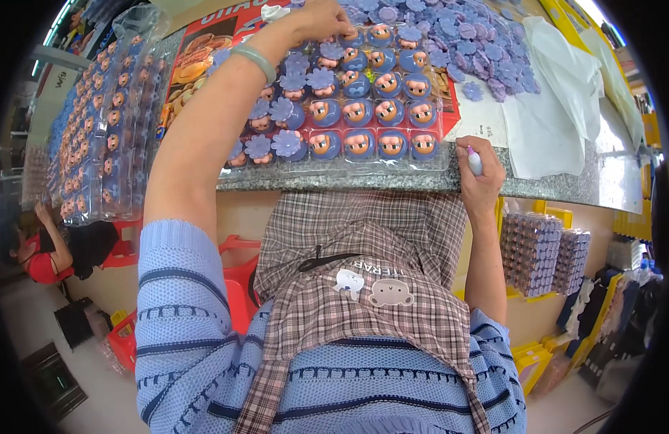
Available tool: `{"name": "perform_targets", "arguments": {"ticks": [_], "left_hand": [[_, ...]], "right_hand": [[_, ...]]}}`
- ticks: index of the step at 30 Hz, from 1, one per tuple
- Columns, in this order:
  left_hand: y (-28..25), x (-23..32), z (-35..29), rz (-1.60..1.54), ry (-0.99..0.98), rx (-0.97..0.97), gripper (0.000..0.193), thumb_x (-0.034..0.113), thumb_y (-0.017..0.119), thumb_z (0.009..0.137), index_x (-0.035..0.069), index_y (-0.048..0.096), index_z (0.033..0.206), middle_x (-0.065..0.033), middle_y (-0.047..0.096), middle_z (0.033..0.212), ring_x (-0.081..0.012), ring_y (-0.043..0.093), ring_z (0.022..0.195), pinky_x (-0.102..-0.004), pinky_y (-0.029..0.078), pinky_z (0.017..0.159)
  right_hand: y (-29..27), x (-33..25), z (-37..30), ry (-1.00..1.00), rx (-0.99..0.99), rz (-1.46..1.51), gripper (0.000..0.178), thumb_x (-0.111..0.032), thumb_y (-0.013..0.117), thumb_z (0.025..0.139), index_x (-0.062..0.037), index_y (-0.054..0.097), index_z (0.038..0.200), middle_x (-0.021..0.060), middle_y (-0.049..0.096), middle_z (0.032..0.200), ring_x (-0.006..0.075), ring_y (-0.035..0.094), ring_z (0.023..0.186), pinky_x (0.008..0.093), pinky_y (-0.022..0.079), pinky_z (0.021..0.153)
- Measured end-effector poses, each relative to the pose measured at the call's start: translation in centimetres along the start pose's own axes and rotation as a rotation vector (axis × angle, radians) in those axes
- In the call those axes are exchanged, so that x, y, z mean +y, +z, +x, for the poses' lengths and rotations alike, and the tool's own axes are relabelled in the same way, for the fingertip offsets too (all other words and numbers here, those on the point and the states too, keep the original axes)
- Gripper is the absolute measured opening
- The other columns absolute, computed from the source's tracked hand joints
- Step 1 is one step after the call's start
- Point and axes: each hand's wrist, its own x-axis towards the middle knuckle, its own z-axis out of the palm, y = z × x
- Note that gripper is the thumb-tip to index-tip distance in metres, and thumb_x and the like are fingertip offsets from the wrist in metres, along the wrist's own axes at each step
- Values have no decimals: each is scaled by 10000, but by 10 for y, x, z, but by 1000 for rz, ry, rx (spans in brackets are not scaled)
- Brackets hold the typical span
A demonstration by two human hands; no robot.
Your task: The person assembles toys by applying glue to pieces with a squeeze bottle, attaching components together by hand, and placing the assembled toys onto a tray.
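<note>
My left hand (326,20) at the far row, my right hand (482,172) clamped on a small bottle (475,163).
The clear tray (349,167) of round doll heads (357,112) lies left of the bottle — my right hand is beside its near right corner. The bottle's long axis runs away from me, purple tip pointing away, slightly left. My left fingers bend over the far heads — whether they pinch one, I cannot tell.
</note>
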Motion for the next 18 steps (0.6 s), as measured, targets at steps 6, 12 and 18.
{"name": "perform_targets", "arguments": {"ticks": [6, 12, 18], "left_hand": [[5, -5, 6, 19, 23, -67, 200, 237, 677, 838, 51, 742, 869, -85, 709, 723, -140, 662, 607, -297, 539, 586], [6, -13, 8, -82, 31, -84, 227, 256, 663, 847, 44, 740, 876, -85, 706, 714, -138, 657, 595, -296, 539, 575], [-10, -1, -5, -77, -63, -161, 229, 258, 663, 829, 44, 732, 869, -98, 704, 800, -191, 669, 745, -332, 540, 702]], "right_hand": [[0, -2, -2, 17, -10, -32, 70, -24, 647, 854, -14, 636, 922, 76, 645, 855, 155, 613, 775, 268, 473, 709], [0, -3, -2, 12, -3, -26, 114, 14, 655, 797, -32, 630, 899, 101, 643, 858, 244, 637, 750, 312, 488, 677], [2, -6, 1, -29, -13, -40, 135, 26, 651, 788, -35, 630, 906, 104, 643, 859, 249, 639, 754, 315, 490, 679]]}}
